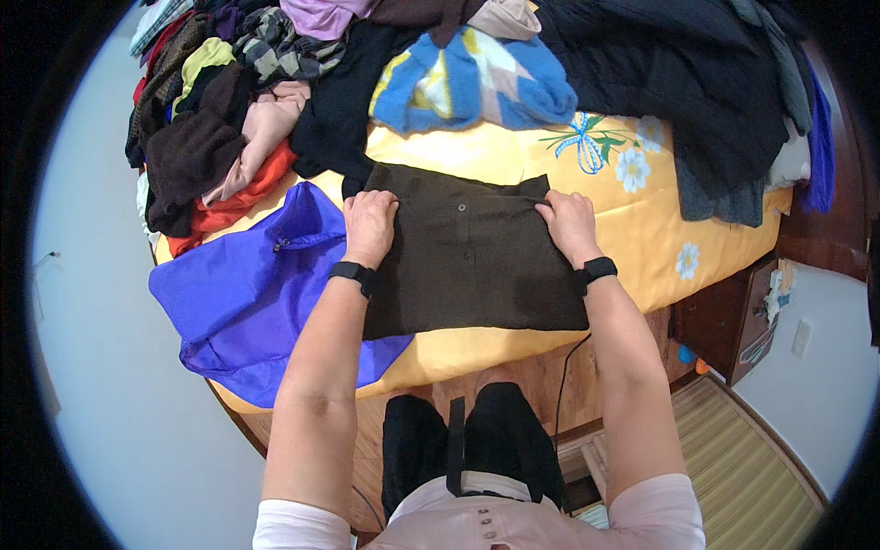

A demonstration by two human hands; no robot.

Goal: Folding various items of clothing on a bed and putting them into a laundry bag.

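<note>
A dark brown buttoned garment (474, 268) lies spread before me near the front edge of a bed with a yellow flowered sheet (447, 148). My left hand (371, 223) grips the garment's upper left side, fingers curled over the fabric. At its upper right corner, my right hand (569, 221) pinches the cloth between thumb and fingers. A purple-blue garment with a drawcord (240, 282) lies crumpled to the left, partly beneath my left forearm and the brown garment.
Mixed clothes (192, 151) are heaped at the left. A blue, white and yellow fuzzy knit (474, 82) lies beyond the brown garment, and large black clothing (660, 75) at the back right. A dark wooden cabinet (722, 316) stands right of the bed; a cable (564, 385) hangs near my legs.
</note>
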